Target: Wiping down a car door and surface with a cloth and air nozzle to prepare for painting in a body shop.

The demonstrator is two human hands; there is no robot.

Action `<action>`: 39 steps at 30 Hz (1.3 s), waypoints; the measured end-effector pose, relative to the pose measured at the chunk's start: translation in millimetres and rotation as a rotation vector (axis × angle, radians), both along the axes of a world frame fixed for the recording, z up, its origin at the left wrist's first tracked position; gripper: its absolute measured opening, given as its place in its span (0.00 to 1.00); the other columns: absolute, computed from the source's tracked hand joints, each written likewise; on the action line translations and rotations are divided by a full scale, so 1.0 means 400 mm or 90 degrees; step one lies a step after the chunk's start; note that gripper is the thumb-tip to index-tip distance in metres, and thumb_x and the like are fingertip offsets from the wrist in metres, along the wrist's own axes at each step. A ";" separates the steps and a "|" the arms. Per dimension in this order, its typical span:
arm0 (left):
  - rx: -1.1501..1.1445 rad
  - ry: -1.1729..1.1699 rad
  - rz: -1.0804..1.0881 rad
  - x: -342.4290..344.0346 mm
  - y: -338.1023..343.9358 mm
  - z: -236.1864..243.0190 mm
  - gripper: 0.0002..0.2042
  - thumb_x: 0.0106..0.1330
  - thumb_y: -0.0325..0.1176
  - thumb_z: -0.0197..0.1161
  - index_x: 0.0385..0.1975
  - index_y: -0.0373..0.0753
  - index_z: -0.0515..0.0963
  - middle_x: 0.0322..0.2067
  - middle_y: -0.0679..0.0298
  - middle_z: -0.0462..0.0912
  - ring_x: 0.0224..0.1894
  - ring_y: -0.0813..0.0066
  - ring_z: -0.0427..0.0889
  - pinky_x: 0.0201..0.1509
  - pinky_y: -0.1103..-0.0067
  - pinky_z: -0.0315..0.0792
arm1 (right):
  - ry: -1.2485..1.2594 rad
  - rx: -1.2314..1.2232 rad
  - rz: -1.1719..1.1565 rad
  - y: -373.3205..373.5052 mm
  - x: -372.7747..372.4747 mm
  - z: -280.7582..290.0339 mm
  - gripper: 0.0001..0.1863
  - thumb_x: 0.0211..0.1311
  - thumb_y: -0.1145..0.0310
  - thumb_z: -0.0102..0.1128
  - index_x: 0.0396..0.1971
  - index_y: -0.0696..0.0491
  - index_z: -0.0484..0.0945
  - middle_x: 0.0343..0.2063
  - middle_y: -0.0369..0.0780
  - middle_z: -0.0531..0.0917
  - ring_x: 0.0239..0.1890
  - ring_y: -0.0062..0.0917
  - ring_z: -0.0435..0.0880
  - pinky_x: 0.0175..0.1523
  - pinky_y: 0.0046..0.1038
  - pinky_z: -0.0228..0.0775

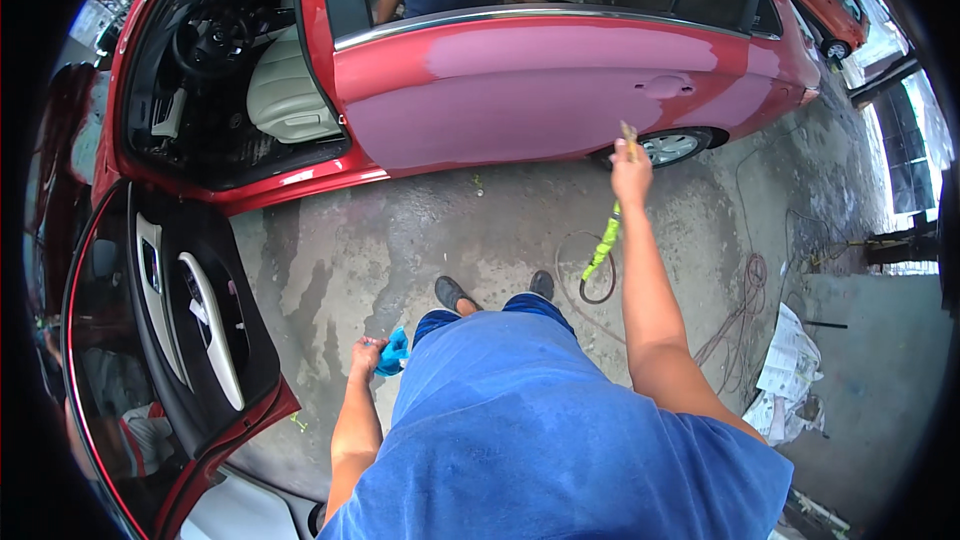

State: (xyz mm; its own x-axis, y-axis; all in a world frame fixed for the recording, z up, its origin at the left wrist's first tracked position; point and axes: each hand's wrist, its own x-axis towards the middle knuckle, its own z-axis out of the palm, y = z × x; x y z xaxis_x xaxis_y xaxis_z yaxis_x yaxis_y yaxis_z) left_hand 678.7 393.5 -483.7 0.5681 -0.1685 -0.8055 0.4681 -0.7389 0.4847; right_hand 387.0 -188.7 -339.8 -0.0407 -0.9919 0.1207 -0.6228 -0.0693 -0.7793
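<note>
My right hand [630, 172] is closed on a small brass-coloured air nozzle [628, 132], held out toward the red car's rear door [470, 100], which has dull pinkish patches. A hose wrapped in yellow-green [602, 248] hangs below that hand. My left hand [367, 352] grips a crumpled blue cloth [393, 348] low by my left hip. The rear wheel [670, 150] shows beyond my right hand, and a person is reflected in the rear window.
A detached-looking or wide-open door [215, 325] stands at left beside the open front doorway with a pale seat [285, 90]. Looped hoses [755, 285] and newspaper sheets [785, 360] lie on the concrete floor [470, 230] at right. Another red car [830, 0] is behind.
</note>
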 end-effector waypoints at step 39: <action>0.094 0.004 0.061 -0.001 0.328 -0.077 0.18 0.65 0.30 0.60 0.56 0.40 0.81 0.48 0.59 0.86 0.49 0.70 0.82 0.54 0.76 0.74 | 0.097 0.121 0.400 0.488 0.695 0.010 0.18 0.69 0.53 0.59 0.41 0.54 0.79 0.32 0.52 0.86 0.40 0.51 0.85 0.45 0.45 0.75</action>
